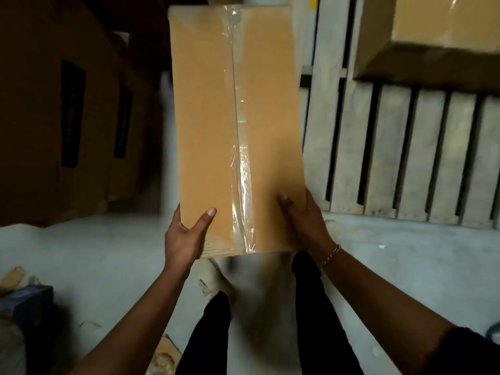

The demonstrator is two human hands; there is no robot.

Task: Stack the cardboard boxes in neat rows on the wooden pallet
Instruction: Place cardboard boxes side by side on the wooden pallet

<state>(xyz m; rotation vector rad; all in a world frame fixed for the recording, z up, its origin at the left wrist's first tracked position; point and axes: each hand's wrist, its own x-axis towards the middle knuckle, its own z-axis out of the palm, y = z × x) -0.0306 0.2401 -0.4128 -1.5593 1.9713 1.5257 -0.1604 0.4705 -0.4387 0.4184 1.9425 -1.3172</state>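
taped cardboard box (pixel 235 125) held over the floor (pixel 108 253), just left of the wooden pallet (pixel 392 158) | left hand (pixel 186 236) and right hand (pixel 304 220) each grip a near corner, thumbs on top | black labels (pixel 72 113) on dark cartons (pixel 32 136) at left, way too blurry to read

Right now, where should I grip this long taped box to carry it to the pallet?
Take the cardboard box by its two long side edges, one hand from each side, nearer mid-length. It is long and narrow, and your left hand and right hand pinch only its near end, so most of it likely overhangs forward. Keep thumbs off the glossy tape.
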